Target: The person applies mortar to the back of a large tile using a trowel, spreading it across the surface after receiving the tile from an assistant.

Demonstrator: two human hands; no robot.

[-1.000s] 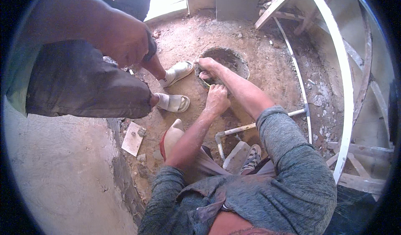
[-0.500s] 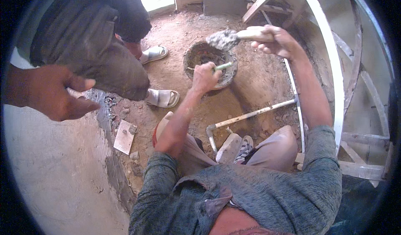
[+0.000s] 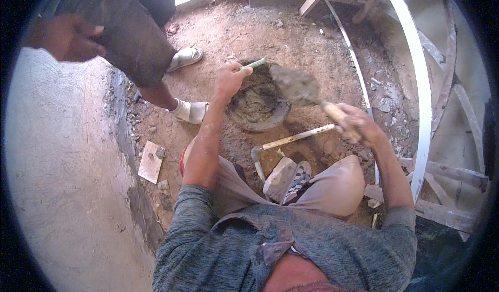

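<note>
My left hand (image 3: 228, 81) is closed around a short green tube (image 3: 254, 64) over the far left rim of a round dark bucket (image 3: 283, 116). Whether the tube joins the bucket, I cannot tell. Wet grey mortar (image 3: 257, 102) lies inside the bucket. To the right, my right hand (image 3: 359, 124) grips the pale wooden handle of a trowel (image 3: 332, 113). Its blade, slightly blurred, is over the bucket's right rim and coated with grey mortar (image 3: 299, 84).
Another person's hand (image 3: 73, 37) and sandalled foot (image 3: 192, 111) are at left. A bent pipe (image 3: 296, 137) and a white block (image 3: 280, 178) lie before my legs. A tile piece (image 3: 151, 162) is left; a long white strip (image 3: 413, 58) and wooden frame (image 3: 452, 172) stand right.
My right hand has come down nearer with the trowel, its blade now over the bucket's right side. My left hand has shifted left with the green tube. The other person's hand has moved farther away.
</note>
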